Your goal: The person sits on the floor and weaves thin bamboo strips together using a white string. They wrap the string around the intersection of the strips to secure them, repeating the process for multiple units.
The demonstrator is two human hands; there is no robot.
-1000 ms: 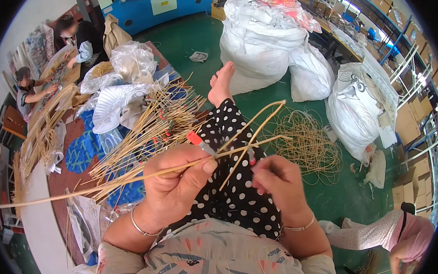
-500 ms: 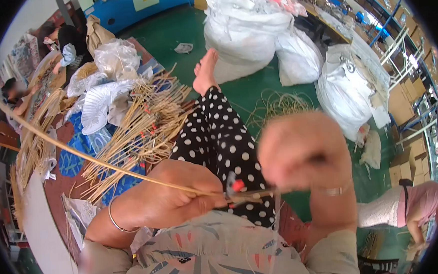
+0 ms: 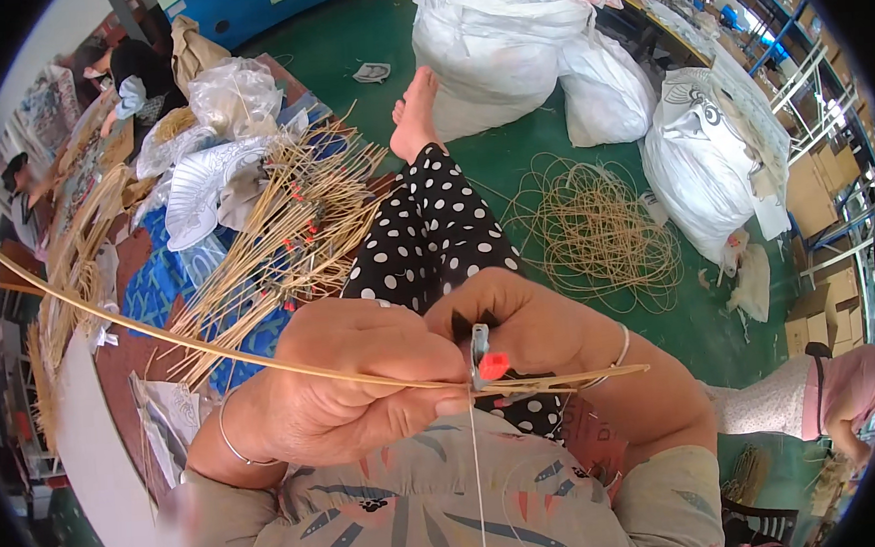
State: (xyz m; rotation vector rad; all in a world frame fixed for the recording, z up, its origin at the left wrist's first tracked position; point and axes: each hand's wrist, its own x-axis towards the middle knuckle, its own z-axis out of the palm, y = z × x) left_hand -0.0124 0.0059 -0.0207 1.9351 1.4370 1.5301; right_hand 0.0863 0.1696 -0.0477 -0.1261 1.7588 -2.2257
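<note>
Left hand has thumb and fingers pressed together, pinching a long pale cane strip. Its long end curves up and away to the left, and shorter ends poke out to the right, in front of the right hand. That one's curled right beside a small metal clip with a red tip, sitting just right of the pinch. Its fingertips are hidden, so I can't tell if it's gripping anything. A white thread hangs straight down from the pinch.

Containers: beyond the hands there's a huge white sack with white and reddish stuff on top, plus a smaller white sack just right of it, contents hidden. Further right, a third sack has printed sheets about it. Beyond the left hand sits a cloudy plastic bag, too murky to see into.

Legs in polka-dot trousers stretch out past the grip, right between a pile of cane sticks with red-tipped clips on the left and a loose cane tangle on the right.
</note>
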